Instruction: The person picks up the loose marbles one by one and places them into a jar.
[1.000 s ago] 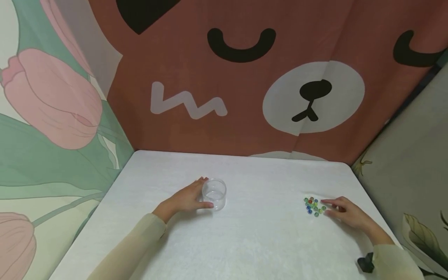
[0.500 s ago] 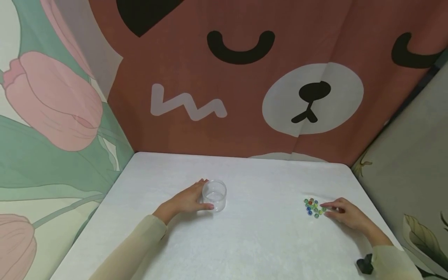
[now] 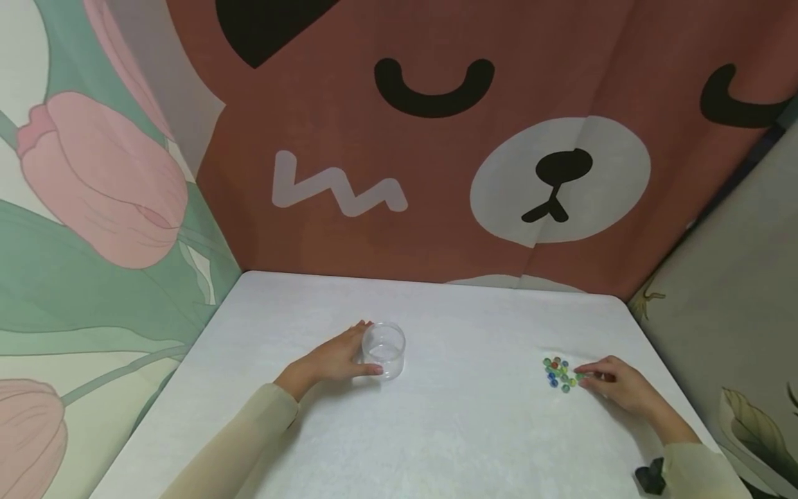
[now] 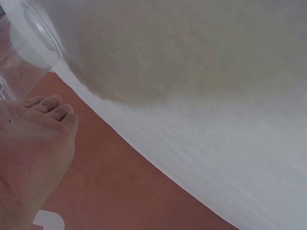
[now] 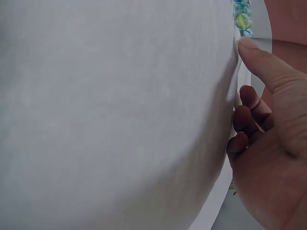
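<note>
A clear, round plastic jar (image 3: 389, 353) with an open top stands upright on the white table, left of the middle. My left hand (image 3: 337, 357) holds it from the left, thumb at the near side and fingers round the far side. In the left wrist view only part of the jar (image 4: 29, 67) shows beside the palm. Several glass marbles (image 3: 559, 374), green, blue, yellow and red, lie in a loose cluster at the right. At the cluster's right edge my right hand (image 3: 623, 388) pinches a green marble (image 3: 580, 377) between thumb and index finger. Its other fingers are curled in.
The white table (image 3: 461, 430) ends at a brown bear-print curtain (image 3: 436, 242) at the back. Patterned cloths hang at left and right. A small black object (image 3: 650, 477) sits by the right sleeve.
The right thumb and index finger have closed in on a green marble at the cluster's right edge. My left hand and the jar stay in place. The head view has shifted slightly.
</note>
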{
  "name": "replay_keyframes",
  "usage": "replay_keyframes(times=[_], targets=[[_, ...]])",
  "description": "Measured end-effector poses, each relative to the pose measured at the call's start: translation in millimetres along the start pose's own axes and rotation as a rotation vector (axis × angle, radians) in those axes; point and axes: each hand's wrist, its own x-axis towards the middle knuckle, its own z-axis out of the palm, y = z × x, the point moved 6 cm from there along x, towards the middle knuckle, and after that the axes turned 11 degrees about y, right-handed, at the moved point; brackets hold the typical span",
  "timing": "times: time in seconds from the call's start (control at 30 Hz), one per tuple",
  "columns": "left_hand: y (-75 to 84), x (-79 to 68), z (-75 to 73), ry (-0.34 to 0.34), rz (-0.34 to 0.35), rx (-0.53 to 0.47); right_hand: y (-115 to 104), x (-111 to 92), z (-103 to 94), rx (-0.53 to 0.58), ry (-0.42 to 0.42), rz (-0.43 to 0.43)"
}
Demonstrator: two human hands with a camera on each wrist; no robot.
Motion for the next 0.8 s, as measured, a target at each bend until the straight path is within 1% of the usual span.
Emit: replay_keyframes(times=[0.3, 0.47, 0.53, 0.63, 0.8], targets=[[1.4, -1.6, -1.2, -0.011, -0.009, 0.014, -7.6, 0.1, -5.0, 0.020, 0.031, -0.033], [3.6, -1.8, -2.5, -0.009, -0.016, -0.003, -18.1, -1.7, -10.5, 0.030, 0.056, -0.054], [4.2, -2.9, -2.4, -0.011, -0.022, -0.012, -25.3, -3.5, -12.8, 0.032, 0.076, -0.079], [4.5, -3.9, -1.8, -0.014, -0.026, -0.013, -38.4, -5.9, -15.5, 0.041, 0.104, -0.140], [4.7, -3.1, -1.6, 0.001, -0.016, -0.007, -59.0, -6.6, -17.2, 0.081, 0.133, -0.210]])
